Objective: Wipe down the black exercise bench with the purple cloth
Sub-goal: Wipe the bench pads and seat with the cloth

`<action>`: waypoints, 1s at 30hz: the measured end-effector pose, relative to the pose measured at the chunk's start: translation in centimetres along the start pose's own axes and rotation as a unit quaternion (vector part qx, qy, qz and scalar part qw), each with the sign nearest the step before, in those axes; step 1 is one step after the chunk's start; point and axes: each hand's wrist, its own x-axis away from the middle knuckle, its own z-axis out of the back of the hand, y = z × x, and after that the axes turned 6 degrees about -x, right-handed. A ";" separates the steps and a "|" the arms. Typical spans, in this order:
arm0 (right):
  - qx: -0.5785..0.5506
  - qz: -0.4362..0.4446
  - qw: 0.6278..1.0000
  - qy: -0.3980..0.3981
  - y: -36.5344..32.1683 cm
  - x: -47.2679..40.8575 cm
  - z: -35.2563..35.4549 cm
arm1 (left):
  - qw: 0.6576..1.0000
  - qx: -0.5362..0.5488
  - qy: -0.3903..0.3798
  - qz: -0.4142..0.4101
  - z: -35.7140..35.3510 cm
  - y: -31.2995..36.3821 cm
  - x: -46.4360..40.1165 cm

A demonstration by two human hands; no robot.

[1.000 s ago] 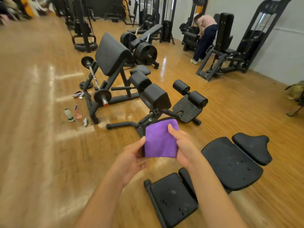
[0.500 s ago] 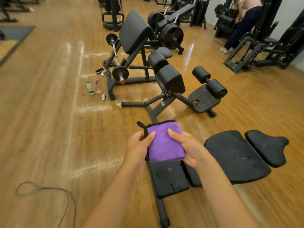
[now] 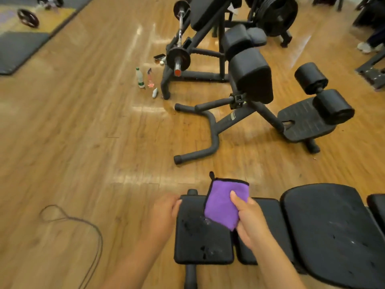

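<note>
The black exercise bench [image 3: 325, 224] runs along the bottom of the view in padded sections, and its small left pad [image 3: 200, 245] has worn, scuffed spots. My right hand [image 3: 248, 217] grips the folded purple cloth [image 3: 223, 205], which has a black trim and loop; the cloth's lower edge touches the small pad. My left hand [image 3: 164, 213] rests on the pad's left edge, fingers curled over it and blurred.
A black back-extension machine [image 3: 250, 80] stands just beyond the bench, with a curl bench and loaded barbell [image 3: 179, 57] behind it. Bottles [image 3: 140, 78] stand on the wooden floor. A cable [image 3: 83, 224] loops at the lower left. Mats [image 3: 18, 49] lie far left.
My view has tilted down and closer to the bench. My left hand let go of the cloth and moved onto the pad's left edge; my right hand lowered the cloth onto the pad.
</note>
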 end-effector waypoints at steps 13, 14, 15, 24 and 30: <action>0.548 0.258 0.796 -0.023 18.2 -16.3 5.2 | 0.963 -0.250 -0.086 -0.058 -19.7 -14.7 -1.0; 0.573 0.271 0.771 -0.063 19.5 -16.8 5.8 | 0.963 -0.252 -0.078 -0.058 -20.0 -15.1 -1.0; 0.649 0.294 0.696 -0.092 20.6 -17.2 6.7 | 0.964 -0.250 -0.073 -0.060 -20.4 -15.4 -0.9; 0.761 0.401 0.490 -0.143 25.4 -13.5 11.2 | 0.964 -0.254 -0.038 -0.071 -21.2 -16.3 -0.7; 0.775 0.390 0.477 -0.145 26.6 -12.1 12.7 | 0.962 -0.262 -0.033 -0.071 -21.4 -16.1 -0.5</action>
